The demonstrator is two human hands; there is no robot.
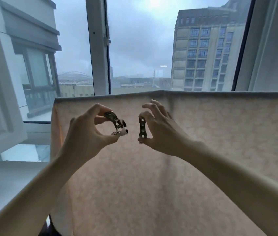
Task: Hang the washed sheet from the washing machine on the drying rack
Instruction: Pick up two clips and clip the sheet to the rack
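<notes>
Laundry day at the window (99,48): a person's left hand (87,132) and right hand (160,133) are raised side by side in front of a pale sheet (220,133), each pinching a metal clip between thumb and fingertips. The left clip (116,123) is held tilted and the right clip (142,127) upright. The sheet is draped, its top fold (202,92) running level from left to right, just above both hands and on their far side. The drying rack bar that presumably carries it is hidden under the cloth. The left hand is nearer the sheet's left edge (54,116), while the right sits toward the middle of the visible span. Pinning looks to be the step in hand: each clip would have to travel up and away to bite across the fold, at right angles to its long line, and the tilted one would need straightening first. Which end of either clip opens cannot be made out.
</notes>
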